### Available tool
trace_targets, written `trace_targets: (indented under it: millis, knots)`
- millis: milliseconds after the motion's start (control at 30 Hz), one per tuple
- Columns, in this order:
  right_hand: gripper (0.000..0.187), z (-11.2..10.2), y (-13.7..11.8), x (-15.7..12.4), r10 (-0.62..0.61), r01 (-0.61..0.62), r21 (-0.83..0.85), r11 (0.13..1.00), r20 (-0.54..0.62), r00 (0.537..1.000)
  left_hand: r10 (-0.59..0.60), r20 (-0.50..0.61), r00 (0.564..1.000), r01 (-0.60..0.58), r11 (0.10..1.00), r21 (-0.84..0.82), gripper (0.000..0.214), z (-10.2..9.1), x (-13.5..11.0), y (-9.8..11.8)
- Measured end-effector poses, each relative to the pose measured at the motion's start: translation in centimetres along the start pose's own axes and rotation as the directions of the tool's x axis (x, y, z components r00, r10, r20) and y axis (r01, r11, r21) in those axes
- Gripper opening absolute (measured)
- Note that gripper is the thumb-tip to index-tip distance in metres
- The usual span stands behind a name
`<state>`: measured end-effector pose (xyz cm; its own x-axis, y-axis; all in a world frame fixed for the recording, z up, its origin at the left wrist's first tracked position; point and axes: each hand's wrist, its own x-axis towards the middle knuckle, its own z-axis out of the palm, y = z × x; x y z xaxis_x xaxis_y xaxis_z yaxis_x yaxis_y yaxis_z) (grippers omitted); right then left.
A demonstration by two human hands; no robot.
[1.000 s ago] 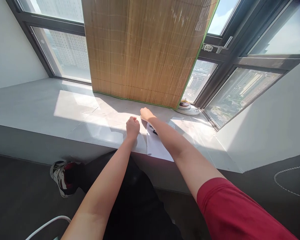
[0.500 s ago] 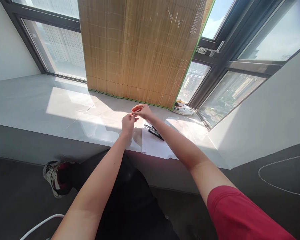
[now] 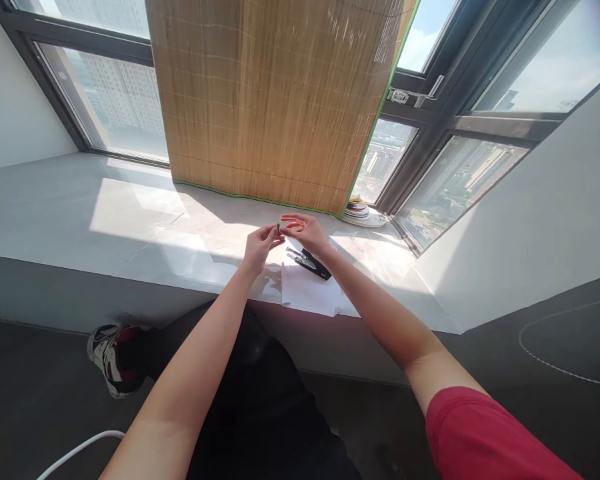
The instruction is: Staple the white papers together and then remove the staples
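Both my hands are raised a little above a grey window ledge (image 3: pixel 130 220). My left hand (image 3: pixel 258 244) pinches a small dark item (image 3: pixel 279 229) between thumb and fingertips; it is too small to name. My right hand (image 3: pixel 304 231) is right beside it, fingers partly spread, its fingertips close to the same item. Below the hands a black stapler (image 3: pixel 310 261) lies on a white sheet of paper (image 3: pixel 307 292) at the ledge's front edge.
A bamboo blind (image 3: pixel 275 100) with green edging hangs down to the ledge in front of the window. A small stack of dishes (image 3: pixel 363 213) sits in the right corner. My dark-trousered leg and a sneaker (image 3: pixel 107 357) are below, on the dark floor.
My hands have lifted off the ledge and come together above the paper. The left hand now pinches the small dark item, and the stapler on the paper has come into full view.
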<state>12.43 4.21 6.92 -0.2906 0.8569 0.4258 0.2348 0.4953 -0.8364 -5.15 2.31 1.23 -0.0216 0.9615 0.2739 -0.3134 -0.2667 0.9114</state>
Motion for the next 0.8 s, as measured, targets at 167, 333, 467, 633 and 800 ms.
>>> trace_targets:
  millis: [167,333,467,633,800]
  knots:
    - [0.034,-3.3,0.6,-6.1,-0.204,0.101,-0.399,0.911,-0.223,0.953,0.075,0.042,0.996,-0.086,0.905,0.416,0.012,0.1,0.0,-0.7]
    - [0.040,-6.0,4.0,-10.9,-0.134,0.027,-0.489,0.872,-0.184,0.974,0.118,0.262,0.958,-0.279,0.594,0.755,0.017,1.1,-0.3,-1.2]
    - [0.051,-5.4,6.2,-11.8,-0.039,-0.028,-0.461,0.887,-0.134,0.990,0.061,0.321,0.945,-0.312,0.464,0.829,0.023,1.5,-0.1,-2.1]
    - [0.044,-4.8,6.8,-11.8,0.018,-0.064,-0.469,0.881,-0.101,0.995,0.025,0.414,0.910,-0.393,0.370,0.842,0.022,1.9,0.7,-3.6]
    - [0.040,-5.4,6.6,-12.1,0.018,-0.083,-0.430,0.899,-0.154,0.988,-0.022,0.503,0.864,-0.476,0.292,0.830,0.026,2.5,0.8,-4.0]
